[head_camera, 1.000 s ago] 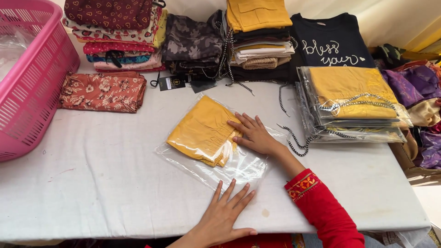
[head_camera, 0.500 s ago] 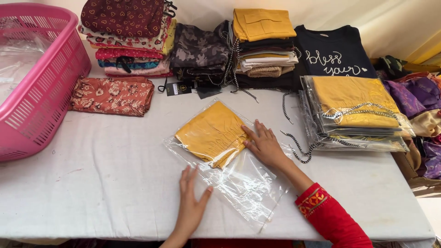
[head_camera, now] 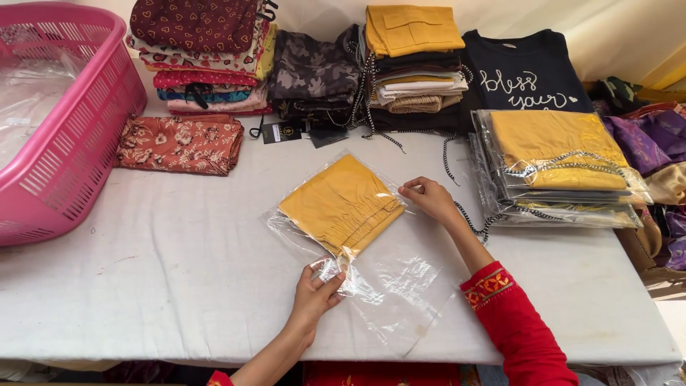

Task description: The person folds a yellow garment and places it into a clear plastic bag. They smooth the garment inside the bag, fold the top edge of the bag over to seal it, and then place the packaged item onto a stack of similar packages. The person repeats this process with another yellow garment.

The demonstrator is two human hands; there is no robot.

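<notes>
Pinching the loose edge of the clear plastic bag between thumb and fingers, your left hand sits at the near corner of the folded mustard garment, closed on the film just below that corner. Your right hand rests at the far right edge of the same garment, fingers curled with the tips touching the bag there; whether they actually grip the plastic or only press on it, you cannot tell from this view. The garment lies about halfway inside the bag, turned like a diamond, with the empty open end of the bag trailing toward you over the white table. Just right of your right hand, a stack of bagged garments stands with a mustard one on top, and a dark lettered top lies behind it. Along the back edge sit piles of folded clothes: a pile topped with mustard, a dark camouflage pile, and a patterned pile with a heart print on top. A rust floral piece lies alone in front of that last pile, and a pink basket holding clear plastic stands at the far left, well apart from your hands.
</notes>
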